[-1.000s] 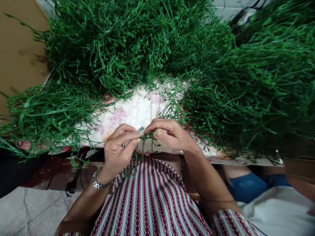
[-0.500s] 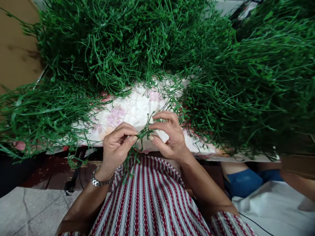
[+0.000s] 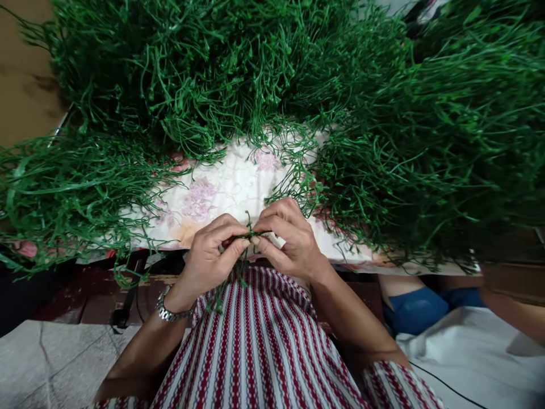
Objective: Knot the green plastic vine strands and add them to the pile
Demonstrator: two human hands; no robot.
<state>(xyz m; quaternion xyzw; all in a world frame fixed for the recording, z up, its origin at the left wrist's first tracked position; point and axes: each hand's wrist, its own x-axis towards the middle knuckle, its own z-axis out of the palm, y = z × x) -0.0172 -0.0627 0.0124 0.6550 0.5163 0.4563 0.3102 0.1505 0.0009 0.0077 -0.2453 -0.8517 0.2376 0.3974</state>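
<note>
My left hand (image 3: 210,255) and my right hand (image 3: 287,241) meet over the near edge of a table covered by a flowered white cloth (image 3: 225,193). Both pinch the same thin green plastic sprig (image 3: 247,234) between thumb and fingers. The sprig's strands hang down over my red-and-white striped garment (image 3: 259,346). A metal watch (image 3: 168,311) circles my left wrist. Big heaps of the same green plastic stems (image 3: 238,74) lie close around both hands.
The green heaps spread left (image 3: 63,193), across the back and right (image 3: 434,147) of the table. Another person's legs in blue shorts (image 3: 421,312) and a white cloth (image 3: 464,352) are at the lower right. Grey floor (image 3: 51,363) shows at the lower left.
My hands have drawn closer together on the sprig. The right hand's fingers, spread half a second ago, have curled back into a pinch. The view has shifted slightly.
</note>
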